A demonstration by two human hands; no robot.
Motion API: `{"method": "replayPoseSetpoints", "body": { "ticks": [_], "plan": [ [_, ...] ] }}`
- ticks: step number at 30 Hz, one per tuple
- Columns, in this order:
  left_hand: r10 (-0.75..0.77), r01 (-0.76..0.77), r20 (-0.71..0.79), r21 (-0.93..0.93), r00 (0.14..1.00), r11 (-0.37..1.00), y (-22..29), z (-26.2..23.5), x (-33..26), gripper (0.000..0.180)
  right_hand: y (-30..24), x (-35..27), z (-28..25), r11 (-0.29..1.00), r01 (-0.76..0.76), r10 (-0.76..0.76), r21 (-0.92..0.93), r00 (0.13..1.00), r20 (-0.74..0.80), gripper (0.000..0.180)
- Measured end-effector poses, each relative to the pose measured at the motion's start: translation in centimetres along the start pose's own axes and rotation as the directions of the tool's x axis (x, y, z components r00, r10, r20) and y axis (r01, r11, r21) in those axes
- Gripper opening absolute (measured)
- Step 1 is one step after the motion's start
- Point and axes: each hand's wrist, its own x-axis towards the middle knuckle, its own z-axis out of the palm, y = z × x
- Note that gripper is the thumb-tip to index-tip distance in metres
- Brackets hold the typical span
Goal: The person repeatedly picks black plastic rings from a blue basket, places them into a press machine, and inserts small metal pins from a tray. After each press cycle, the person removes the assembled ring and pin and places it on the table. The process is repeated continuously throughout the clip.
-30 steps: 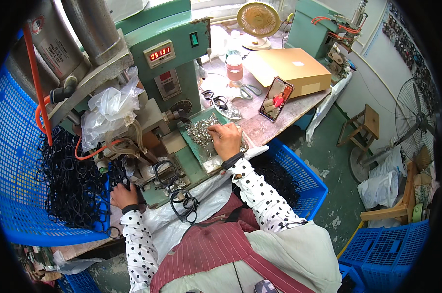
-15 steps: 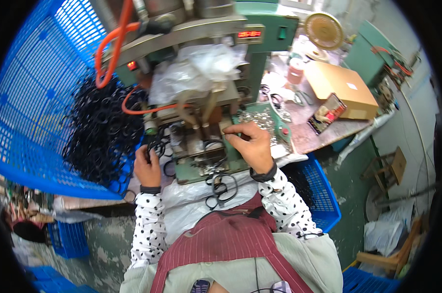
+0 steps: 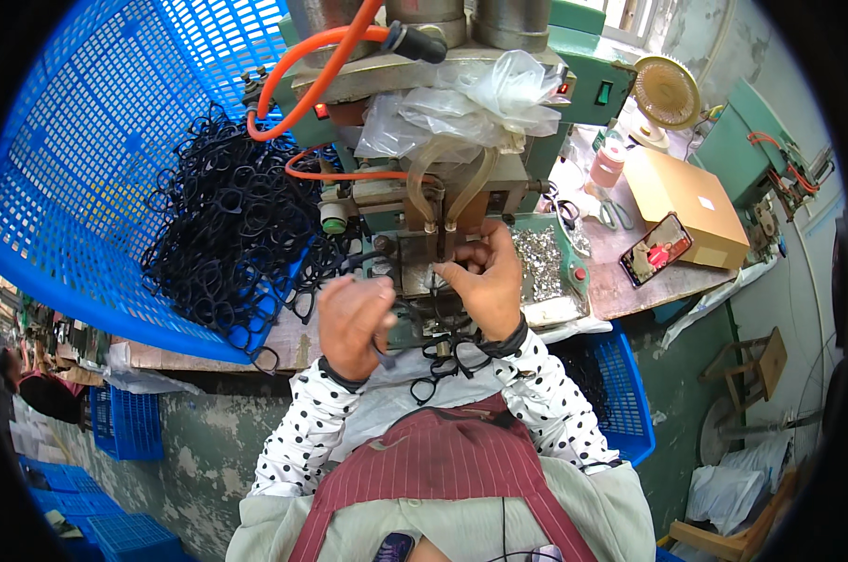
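Note:
Under the two clear tubes of the green press, my right hand is closed with thumb and forefinger pinched. Whatever lies between those fingertips is too small to make out. My left hand is smeared by motion left of the press bed, a dark blurred strip below its fingers. Several black eyeglass frames hang together at the front edge of the press, below both hands. A large heap of black eyeglass frames fills the tipped blue basket at the left, some spilling toward my left hand.
Right of the press lies a green tray of small shiny metal parts. Beyond it are scissors, a phone leaning on a cardboard box, and a pink bottle. A blue crate stands below the table edge.
My left hand has moved right from the spilled frames to the front of the press. My right hand has shifted in under the tubes. The whole view has also swung slightly.

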Motion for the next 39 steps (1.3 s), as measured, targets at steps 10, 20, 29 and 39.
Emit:
{"method": "replayPoseSetpoints", "body": {
  "ticks": [10, 20, 29, 39],
  "plan": [
    [0.224, -0.156, 0.171, -0.338, 0.959, 0.928, 2.2, 4.1, -0.2, 0.043, 6.6, 2.8, -10.6, 0.664, 0.034, -0.281, -0.747, 0.937, -0.207, 0.033],
    [0.201, -0.14, 0.151, -0.341, 0.968, 0.929, 2.3, 4.2, -0.6, 0.039, 9.7, 0.8, -12.9, 0.288, 0.046, -0.206, -0.956, 0.978, -0.015, 0.017],
    [0.195, -0.185, 0.069, -0.135, 0.978, 0.973, 1.6, 2.9, -1.6, 0.034, 9.8, 1.2, -13.4, 0.573, 0.081, -0.34, -0.816, 0.929, -0.147, 0.005],
    [-0.898, 0.896, 0.071, 0.068, 0.433, 0.438, -21.9, 3.7, -21.0, 0.036, 10.8, 1.5, -12.1, 0.46, 0.119, -0.439, -0.88, 0.892, -0.109, 0.008]
  ]
}}
